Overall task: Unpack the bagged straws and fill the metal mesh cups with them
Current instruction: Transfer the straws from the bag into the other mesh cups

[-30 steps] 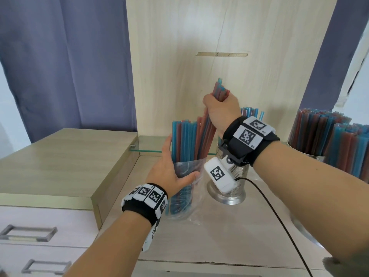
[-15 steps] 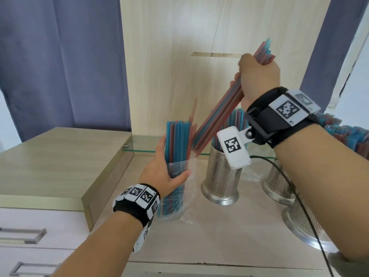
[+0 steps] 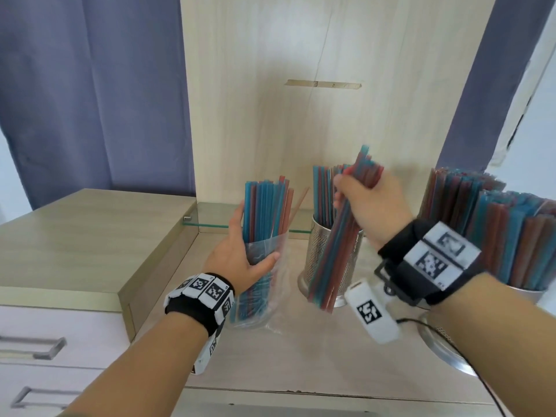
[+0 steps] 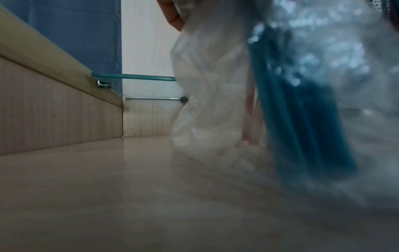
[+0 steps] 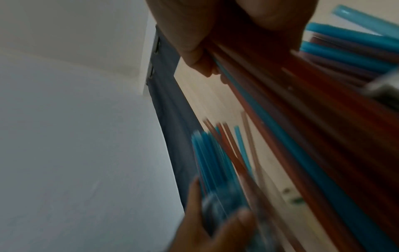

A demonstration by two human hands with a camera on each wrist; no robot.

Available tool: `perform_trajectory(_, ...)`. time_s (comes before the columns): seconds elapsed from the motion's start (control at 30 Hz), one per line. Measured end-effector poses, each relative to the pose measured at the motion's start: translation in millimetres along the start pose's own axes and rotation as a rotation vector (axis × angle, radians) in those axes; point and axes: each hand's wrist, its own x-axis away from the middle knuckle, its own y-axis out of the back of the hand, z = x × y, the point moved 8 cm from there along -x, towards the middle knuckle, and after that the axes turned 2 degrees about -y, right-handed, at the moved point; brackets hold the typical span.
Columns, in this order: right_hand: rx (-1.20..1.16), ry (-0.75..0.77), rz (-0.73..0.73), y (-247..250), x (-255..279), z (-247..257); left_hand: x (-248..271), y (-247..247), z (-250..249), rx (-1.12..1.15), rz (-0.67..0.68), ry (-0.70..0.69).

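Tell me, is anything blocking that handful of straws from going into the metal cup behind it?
Nothing separate blocks it. The right hand holds the bunch of straws in front of the metal cup, which already holds some straws at the back, leaving room.

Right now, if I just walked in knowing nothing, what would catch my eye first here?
Probably the right hand, mid-scene, gripping a slanted bundle of red and blue straws in front of a metal mesh cup. Left of it, the left hand holds a clear bag of straws upright on the wooden counter. At far right stand packed cups of straws.
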Motion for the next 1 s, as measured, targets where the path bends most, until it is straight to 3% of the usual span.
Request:
perform_trajectory(0.23, 0.209, -0.087, 0.191, -22.7, 48.8, -83.7, 0.3, -0.8, 0.9, -0.006, -0.012, 0.010)
perform_trajectory(0.37, 0.120, 0.028, 0.169, -12.5, 25.3, -39.3, 0.3, -0.3, 0.1, -0.002, -0.005, 0.012)
perform_trajectory(0.53, -0.206, 0.111, 0.142, 12.4, -29.2, 48.0, 0.4, -1.2, -1.3, 0.002, 0.013, 0.013)
perform_trajectory(0.63, -0.272, 0.130, 0.083, 26.3, -63.2, 63.3, 0.0, -1.3, -0.7, 0.011, 0.009, 0.023)
perform_trajectory(0.73, -0.175, 0.126, 0.078, 23.2, -81.0, 46.1, 0.5, -1.1, -0.5, 0.005, 0.012, 0.035)
perform_trajectory(0.9, 0.123, 0.047, 0.243, -9.6, -69.5, -23.3, 0.6, -0.9, -1.3, -0.005, 0.017, 0.036)
perform_trajectory(1.0, 0.123, -0.046, 0.268, -16.3, -63.2, -55.6, -0.2, -0.9, -0.1, -0.002, 0.010, 0.034)
